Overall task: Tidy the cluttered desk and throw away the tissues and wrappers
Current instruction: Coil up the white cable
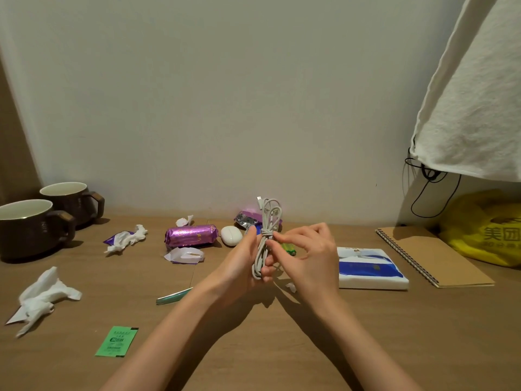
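Note:
Above the middle of the wooden desk (pixel 253 348) I hold a bundled white cable (pixel 266 221). My left hand (pixel 239 261) grips its lower loops. My right hand (pixel 307 252) pinches the wrap around its middle. Crumpled tissues lie at the left: a large one (pixel 42 297) near the front and another (pixel 127 238) on a purple wrapper. A small tissue (pixel 184 220) sits by the wall. A purple foil packet (pixel 191 235), an open foil wrapper (pixel 248 217), a white wrapper (pixel 184 255) and a green sachet (pixel 117 341) lie on the desk.
Two brown mugs (pixel 31 227) stand at the far left. A white case (pixel 231 235), a green lighter (pixel 289 247), a teal razor (pixel 174 295), a tissue pack (pixel 369 268), a spiral notebook (pixel 434 255) and a yellow bag (pixel 485 227) are around. White cloth (pixel 473 88) hangs at the right.

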Demonstrator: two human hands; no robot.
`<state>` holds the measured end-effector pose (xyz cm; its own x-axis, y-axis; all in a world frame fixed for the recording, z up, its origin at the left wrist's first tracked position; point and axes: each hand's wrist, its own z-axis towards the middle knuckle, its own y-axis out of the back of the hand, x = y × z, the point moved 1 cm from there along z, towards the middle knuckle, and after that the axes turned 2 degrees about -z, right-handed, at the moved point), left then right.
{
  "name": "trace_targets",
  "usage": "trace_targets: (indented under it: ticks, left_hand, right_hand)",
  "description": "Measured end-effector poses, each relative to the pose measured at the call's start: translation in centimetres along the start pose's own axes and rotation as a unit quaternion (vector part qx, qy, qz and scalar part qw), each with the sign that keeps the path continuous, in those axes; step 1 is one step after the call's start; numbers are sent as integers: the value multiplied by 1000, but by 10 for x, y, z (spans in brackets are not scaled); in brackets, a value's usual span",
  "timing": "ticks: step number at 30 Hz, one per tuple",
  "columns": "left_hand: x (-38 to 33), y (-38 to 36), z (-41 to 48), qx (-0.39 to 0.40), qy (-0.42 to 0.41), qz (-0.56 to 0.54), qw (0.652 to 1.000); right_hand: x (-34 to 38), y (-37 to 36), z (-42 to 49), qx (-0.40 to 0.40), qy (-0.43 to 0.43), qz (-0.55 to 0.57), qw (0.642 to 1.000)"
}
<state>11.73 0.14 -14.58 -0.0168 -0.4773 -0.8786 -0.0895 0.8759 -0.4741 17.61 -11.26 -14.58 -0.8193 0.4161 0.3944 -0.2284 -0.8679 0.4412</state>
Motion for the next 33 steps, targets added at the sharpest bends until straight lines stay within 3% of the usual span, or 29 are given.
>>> trace_targets:
  ticks: [9,17,22,28,33]
  left_hand:
    - [3,-6,-1,-42,-55,140,988]
    - [0,-4,-3,-138,-214,326,910]
    - [-1,-1,-3,-140,-217,342,903]
    - [1,6,0,-201,-232,355,883]
    - [-3,14,0,-224,-234,359,875]
  right_hand:
    - [-4,-5,-1,41,-186,130,973]
    - [-2,-3,1,110,-172,68,977]
    - [-8,-11,0,158,-181,91,966]
    - [0,-1,7,241,-201,226,922]
    - [1,5,9,286,-189,264,902]
